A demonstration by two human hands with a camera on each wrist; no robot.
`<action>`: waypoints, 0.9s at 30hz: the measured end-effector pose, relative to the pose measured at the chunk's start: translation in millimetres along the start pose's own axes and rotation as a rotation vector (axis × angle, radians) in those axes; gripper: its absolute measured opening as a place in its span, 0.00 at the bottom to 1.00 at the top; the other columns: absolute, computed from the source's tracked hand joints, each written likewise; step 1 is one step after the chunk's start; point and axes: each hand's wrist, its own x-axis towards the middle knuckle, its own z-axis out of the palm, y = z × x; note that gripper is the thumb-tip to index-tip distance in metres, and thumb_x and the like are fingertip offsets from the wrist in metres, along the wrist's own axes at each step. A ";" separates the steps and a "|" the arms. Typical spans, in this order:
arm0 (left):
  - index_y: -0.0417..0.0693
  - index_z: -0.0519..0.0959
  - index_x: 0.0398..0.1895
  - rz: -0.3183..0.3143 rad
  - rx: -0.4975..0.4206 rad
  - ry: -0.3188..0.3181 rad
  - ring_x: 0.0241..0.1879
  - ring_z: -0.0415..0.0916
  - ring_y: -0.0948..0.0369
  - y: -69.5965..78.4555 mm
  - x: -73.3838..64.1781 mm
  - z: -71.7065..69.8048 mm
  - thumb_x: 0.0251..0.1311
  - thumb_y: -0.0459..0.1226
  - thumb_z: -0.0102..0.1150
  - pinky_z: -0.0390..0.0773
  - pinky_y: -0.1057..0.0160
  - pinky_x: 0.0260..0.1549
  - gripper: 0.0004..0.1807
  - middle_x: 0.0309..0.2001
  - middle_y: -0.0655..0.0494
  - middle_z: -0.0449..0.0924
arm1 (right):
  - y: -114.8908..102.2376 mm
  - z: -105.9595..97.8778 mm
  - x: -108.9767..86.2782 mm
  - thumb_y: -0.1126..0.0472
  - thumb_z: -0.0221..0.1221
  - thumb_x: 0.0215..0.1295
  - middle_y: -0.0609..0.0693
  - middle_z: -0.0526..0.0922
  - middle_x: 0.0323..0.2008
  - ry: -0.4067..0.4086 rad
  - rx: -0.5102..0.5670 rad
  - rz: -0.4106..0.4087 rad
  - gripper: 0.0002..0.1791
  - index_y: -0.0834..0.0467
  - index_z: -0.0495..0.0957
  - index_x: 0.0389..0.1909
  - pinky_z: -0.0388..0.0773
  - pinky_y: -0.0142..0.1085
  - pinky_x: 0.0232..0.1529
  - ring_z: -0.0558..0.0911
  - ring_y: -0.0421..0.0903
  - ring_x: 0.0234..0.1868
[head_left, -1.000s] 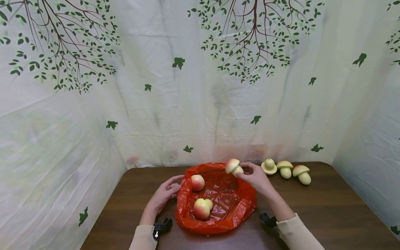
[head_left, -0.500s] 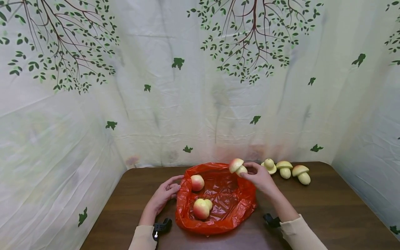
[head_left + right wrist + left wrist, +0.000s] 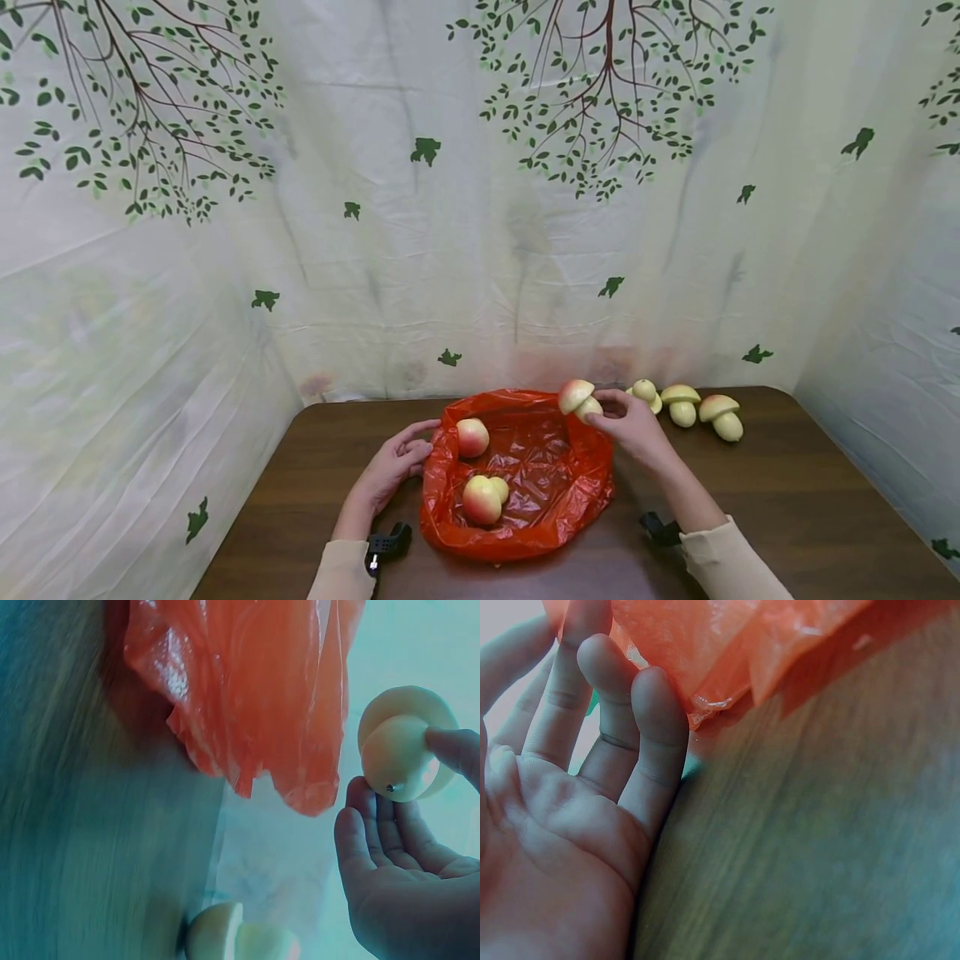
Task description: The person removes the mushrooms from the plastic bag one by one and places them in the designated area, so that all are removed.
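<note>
My right hand point(image 3: 633, 425) pinches a toy mushroom point(image 3: 577, 398) with a red-and-yellow cap and pale stem between thumb and fingers. It is held above the right far rim of an open red plastic bag point(image 3: 517, 546). In the right wrist view, the mushroom point(image 3: 397, 757) shows its rounded stem end, with several fingers beneath it. My left hand point(image 3: 390, 467) rests against the bag's left side, its fingers loosely bent. In the left wrist view, the fingertips of the left hand point(image 3: 577, 787) lie beside the bag point(image 3: 697, 645). Inside the bag are two red-yellow pieces, one round point(image 3: 472, 437) and one with a paler bulge point(image 3: 482, 500).
To the right of the bag, near the brown table's point(image 3: 795, 500) back edge, lie three more toy mushrooms: one partly behind my right hand point(image 3: 645, 392), one in the middle point(image 3: 681, 404) and one at the right point(image 3: 722, 417). A leaf-printed curtain point(image 3: 480, 250) hangs close behind.
My right hand has shifted slightly to the right with the mushroom, from above the bag's opening to its right far rim. The left hand and bag have stayed put.
</note>
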 end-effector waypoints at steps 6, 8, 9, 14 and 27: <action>0.47 0.63 0.81 -0.004 0.005 0.002 0.49 0.86 0.64 -0.1 -0.4 -0.3 0.82 0.41 0.52 0.86 0.64 0.54 0.28 0.46 0.62 0.89 | 5.7 -4.6 -1.1 0.58 0.70 0.71 0.67 0.83 0.61 0.022 -0.006 -0.007 0.27 0.68 0.78 0.64 0.81 0.27 0.44 0.85 0.59 0.60; 0.47 0.63 0.81 -0.007 0.007 0.003 0.49 0.86 0.64 -0.1 -0.5 -0.5 0.82 0.41 0.52 0.86 0.64 0.54 0.29 0.46 0.61 0.89 | 7.2 -6.0 -1.2 0.58 0.70 0.71 0.67 0.83 0.61 0.030 -0.005 -0.007 0.27 0.68 0.78 0.64 0.81 0.26 0.45 0.85 0.59 0.60; 0.47 0.63 0.81 -0.008 0.007 0.004 0.49 0.86 0.64 -0.2 -0.5 -0.6 0.82 0.41 0.52 0.86 0.64 0.54 0.29 0.46 0.61 0.89 | 8.0 -6.9 -1.3 0.59 0.70 0.71 0.67 0.83 0.61 0.033 -0.008 -0.006 0.27 0.69 0.78 0.64 0.81 0.25 0.45 0.84 0.60 0.61; 0.47 0.63 0.81 -0.012 0.007 0.004 0.50 0.86 0.64 -0.3 -0.5 -0.9 0.82 0.42 0.52 0.86 0.64 0.54 0.29 0.47 0.61 0.89 | 10.5 -12.2 -2.6 0.58 0.70 0.70 0.67 0.82 0.62 0.041 -0.026 -0.002 0.27 0.69 0.78 0.64 0.80 0.25 0.46 0.84 0.60 0.61; 0.47 0.64 0.81 -0.012 0.001 0.005 0.49 0.86 0.63 -0.4 -0.5 -0.6 0.81 0.41 0.53 0.86 0.64 0.53 0.29 0.46 0.61 0.89 | 19.7 -27.0 -7.1 0.58 0.69 0.71 0.68 0.82 0.61 0.061 -0.058 0.013 0.29 0.71 0.76 0.66 0.80 0.25 0.44 0.84 0.53 0.57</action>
